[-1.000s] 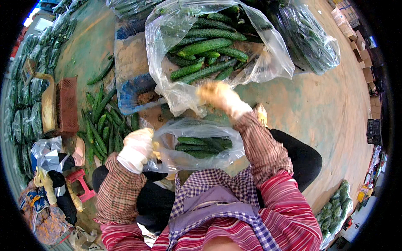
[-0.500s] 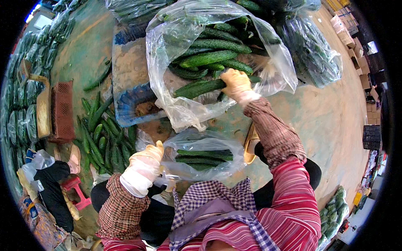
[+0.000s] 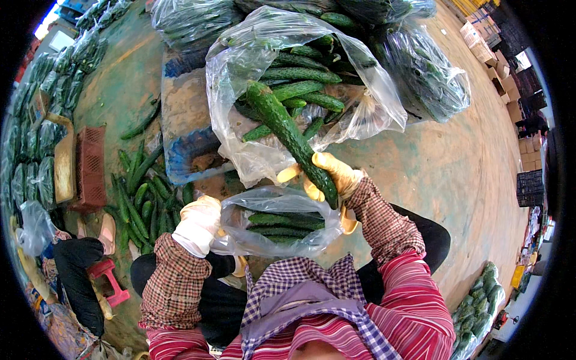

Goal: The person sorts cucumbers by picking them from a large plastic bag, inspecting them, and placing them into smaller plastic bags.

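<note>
A long dark green cucumber (image 3: 282,126) slants up over the near rim of a large clear bag (image 3: 240,147). My right hand (image 3: 333,174), in a yellowish glove, grips its lower end, with fingers and thumb around it. Inside the large bag lie more cucumbers (image 3: 300,77). Nearer to me a smaller clear plastic bag (image 3: 282,199) lies with its mouth spread, and several cucumbers (image 3: 285,223) rest side by side in it. My left hand (image 3: 201,221), gloved with a white cuff, is closed at this bag's left edge; its fingertips are partly hidden.
Loose cucumbers (image 3: 144,204) are heaped on the floor at left, beside a blue crate (image 3: 192,153). A brown crate (image 3: 90,168) and a pink stool (image 3: 109,282) stand farther left, near another person's legs (image 3: 78,276). Filled bags (image 3: 426,72) lie beyond the large bag.
My right hand has drawn a cucumber out of the large bag toward me, tilting it from crosswise to lengthwise. My left hand has shifted slightly left, its raised thumb now lowered.
</note>
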`<state>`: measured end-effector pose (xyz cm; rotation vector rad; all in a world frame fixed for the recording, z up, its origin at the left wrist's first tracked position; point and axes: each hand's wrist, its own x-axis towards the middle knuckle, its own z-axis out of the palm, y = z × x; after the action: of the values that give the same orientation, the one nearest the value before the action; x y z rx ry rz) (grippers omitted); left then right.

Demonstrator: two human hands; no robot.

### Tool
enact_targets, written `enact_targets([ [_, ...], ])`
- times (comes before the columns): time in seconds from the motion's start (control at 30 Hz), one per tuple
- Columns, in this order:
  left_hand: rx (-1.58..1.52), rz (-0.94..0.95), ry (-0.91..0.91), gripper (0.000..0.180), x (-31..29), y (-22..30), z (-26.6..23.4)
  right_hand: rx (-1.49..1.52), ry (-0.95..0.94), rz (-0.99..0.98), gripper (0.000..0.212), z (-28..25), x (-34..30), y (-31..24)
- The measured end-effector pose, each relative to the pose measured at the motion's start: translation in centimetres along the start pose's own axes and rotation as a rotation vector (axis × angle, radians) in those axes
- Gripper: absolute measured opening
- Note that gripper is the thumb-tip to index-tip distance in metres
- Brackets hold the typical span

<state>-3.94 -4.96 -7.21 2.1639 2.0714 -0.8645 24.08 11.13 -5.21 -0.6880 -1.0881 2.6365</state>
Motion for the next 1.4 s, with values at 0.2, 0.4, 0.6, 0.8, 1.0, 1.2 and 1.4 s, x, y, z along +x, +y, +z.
enact_targets([
  [0.2,-0.525,-0.042,0.067,0.062,0.1,-1.5,-5.0,-0.198,-0.035,-0.065,0.053,2.9,1.1,2.0],
  [0.4,-2.06,0.215,0.468,0.1,0.5,-1.4,-9.5,-0.269,0.072,0.037,0.043,6.0,2.5,3.6],
  [0.6,-2.26,0.098,0.745,0.059,0.8,-2.0,-8.7,-0.377,0.238,-0.046,0.046,8.4,2.8,5.0],
  [0.8,-2.245,-0.083,0.862,0.031,0.9,-4.0,-6.7,-0.273,0.003,0.133,0.042,8.1,2.5,5.0],
  [1.0,-2.32,-0.309,0.748,0.056,0.1,-5.6,-5.5,0.239,-0.38,0.128,0.101,7.8,2.3,4.9],
  [1.2,-2.637,0.115,-0.053,0.06,0.2,-5.5,-5.8,0.788,-0.772,0.165,0.1,5.9,4.6,7.5],
  [1.4,-2.592,0.133,0.384,0.042,0.4,-3.2,-5.9,0.531,-0.547,0.336,0.086,7.8,5.9,7.2],
])
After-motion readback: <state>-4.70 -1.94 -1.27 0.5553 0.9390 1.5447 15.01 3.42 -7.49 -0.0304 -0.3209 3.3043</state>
